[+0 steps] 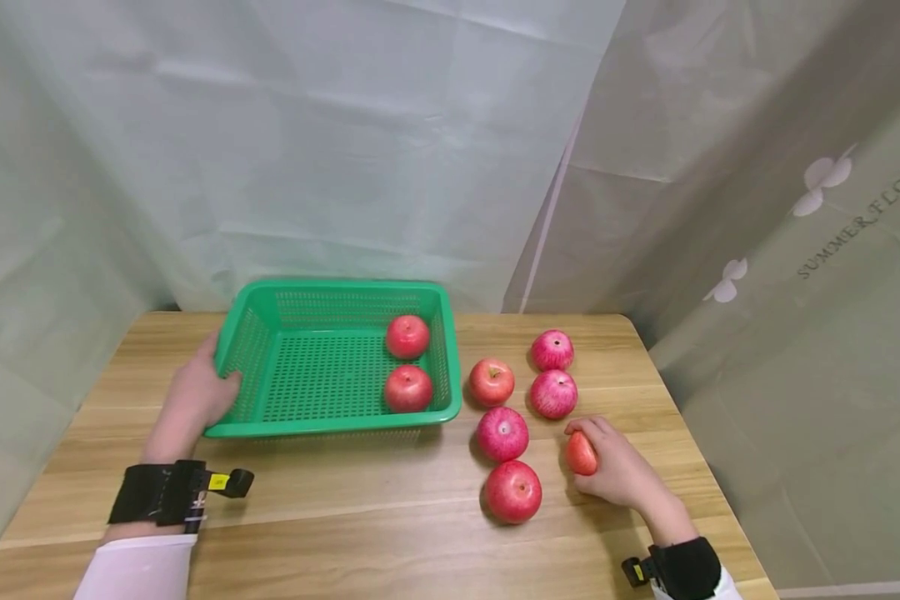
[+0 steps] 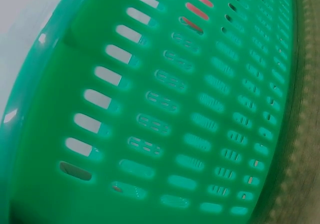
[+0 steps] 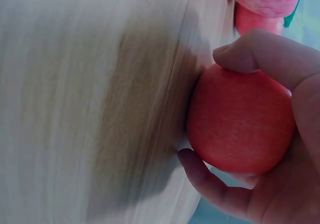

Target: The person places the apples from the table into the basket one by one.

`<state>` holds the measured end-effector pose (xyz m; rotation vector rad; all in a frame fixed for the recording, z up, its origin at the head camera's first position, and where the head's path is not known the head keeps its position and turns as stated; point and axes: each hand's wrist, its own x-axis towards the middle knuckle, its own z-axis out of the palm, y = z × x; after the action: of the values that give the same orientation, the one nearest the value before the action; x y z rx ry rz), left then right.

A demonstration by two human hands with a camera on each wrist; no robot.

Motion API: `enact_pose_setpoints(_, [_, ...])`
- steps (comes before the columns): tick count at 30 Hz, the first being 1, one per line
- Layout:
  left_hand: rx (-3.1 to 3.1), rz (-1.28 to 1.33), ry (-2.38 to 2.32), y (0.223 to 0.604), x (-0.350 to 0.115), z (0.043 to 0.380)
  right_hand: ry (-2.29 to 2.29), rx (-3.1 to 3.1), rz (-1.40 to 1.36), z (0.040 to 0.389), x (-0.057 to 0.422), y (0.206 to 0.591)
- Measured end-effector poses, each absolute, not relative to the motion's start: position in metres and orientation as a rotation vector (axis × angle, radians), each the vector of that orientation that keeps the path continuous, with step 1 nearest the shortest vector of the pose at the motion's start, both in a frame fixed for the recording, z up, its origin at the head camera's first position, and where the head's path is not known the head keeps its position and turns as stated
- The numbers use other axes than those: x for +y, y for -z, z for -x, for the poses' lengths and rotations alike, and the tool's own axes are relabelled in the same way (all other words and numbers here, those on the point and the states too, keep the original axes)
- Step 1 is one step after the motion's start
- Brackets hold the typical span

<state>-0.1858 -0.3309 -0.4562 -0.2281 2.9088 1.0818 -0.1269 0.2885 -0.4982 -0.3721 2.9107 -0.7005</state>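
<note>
A green plastic basket (image 1: 322, 427) stands toward the back left of the table, two red apples inside along its right side: one apple (image 1: 407, 337) behind, another apple (image 1: 408, 388) in front. My left hand (image 1: 204, 385) grips the basket's left rim, thumb over the inside. The left wrist view is filled by the basket's slotted wall (image 2: 150, 104). At the right, my right hand (image 1: 617, 463) holds a red apple (image 3: 240, 119) between thumb and curled fingers, close over the wood. Nearest to it are a striped pink apple (image 1: 553, 394) and a red apple (image 1: 513, 492).
Between basket and right hand lie more apples: an orange-red apple (image 1: 492, 382), a dark pink apple (image 1: 503, 433) and a striped apple (image 1: 552, 350) farther back. The wooden table (image 1: 360, 533) ends at a hanging grey curtain (image 1: 345, 167) behind and on the sides.
</note>
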Motion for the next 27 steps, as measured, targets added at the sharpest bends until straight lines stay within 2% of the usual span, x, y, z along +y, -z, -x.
enact_pose_setpoints(27, [2.904, 0.224, -1.101, 0.4579, -0.3309, 0.1859, 0.640, 2.965, 0.327, 0.1228, 0.2864, 0.4990])
